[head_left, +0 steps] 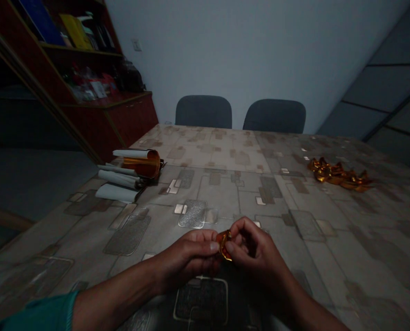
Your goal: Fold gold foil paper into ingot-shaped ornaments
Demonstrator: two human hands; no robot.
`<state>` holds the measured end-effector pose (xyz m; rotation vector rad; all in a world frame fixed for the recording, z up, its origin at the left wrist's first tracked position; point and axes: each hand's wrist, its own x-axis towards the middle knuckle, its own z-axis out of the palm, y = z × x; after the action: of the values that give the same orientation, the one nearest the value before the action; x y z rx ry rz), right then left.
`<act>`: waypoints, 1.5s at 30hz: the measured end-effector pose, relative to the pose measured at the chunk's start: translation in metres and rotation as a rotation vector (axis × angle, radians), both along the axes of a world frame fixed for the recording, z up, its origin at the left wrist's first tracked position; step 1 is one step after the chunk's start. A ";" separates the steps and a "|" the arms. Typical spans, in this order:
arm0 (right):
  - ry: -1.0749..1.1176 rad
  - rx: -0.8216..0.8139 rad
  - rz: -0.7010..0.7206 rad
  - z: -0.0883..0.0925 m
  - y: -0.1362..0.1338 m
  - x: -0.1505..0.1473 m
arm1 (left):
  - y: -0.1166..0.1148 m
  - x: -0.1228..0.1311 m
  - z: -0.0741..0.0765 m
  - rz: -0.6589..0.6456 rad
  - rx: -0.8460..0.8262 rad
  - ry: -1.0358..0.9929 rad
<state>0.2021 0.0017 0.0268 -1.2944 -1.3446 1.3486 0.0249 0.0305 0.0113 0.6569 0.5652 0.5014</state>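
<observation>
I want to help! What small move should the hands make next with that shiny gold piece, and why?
Maybe the left hand and right hand should smooth the gold foil flat, because both pinch it and it looks crinkled.

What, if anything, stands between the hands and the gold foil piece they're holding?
Nothing visible does: the left hand and right hand both touch the gold foil piece directly, with no object between them and it.
</observation>
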 end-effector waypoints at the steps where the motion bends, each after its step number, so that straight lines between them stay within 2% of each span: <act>1: 0.019 -0.012 0.018 -0.001 0.000 0.001 | 0.000 0.000 0.001 -0.009 0.005 -0.011; 13: 0.116 -0.022 0.066 0.006 -0.006 -0.006 | -0.001 -0.002 0.002 -0.093 0.051 0.046; 24: 0.008 0.062 0.037 0.006 -0.008 -0.005 | -0.001 -0.002 0.002 -0.102 0.070 0.056; 30: 0.095 0.039 0.057 0.007 -0.006 -0.006 | -0.002 -0.003 -0.003 -0.080 0.059 0.040; 36: 0.025 0.077 0.035 0.002 -0.004 -0.003 | -0.002 -0.002 -0.007 -0.043 0.062 0.048; 41: 0.168 -0.014 0.088 -0.004 -0.003 0.001 | -0.001 -0.001 -0.004 -0.008 0.029 -0.025; 45: 0.282 -0.115 0.145 -0.003 -0.003 -0.001 | 0.000 -0.003 0.000 -0.029 -0.008 -0.026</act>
<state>0.2016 -0.0010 0.0235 -1.0476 -1.1967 1.6612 0.0220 0.0309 0.0114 0.6496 0.5324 0.4800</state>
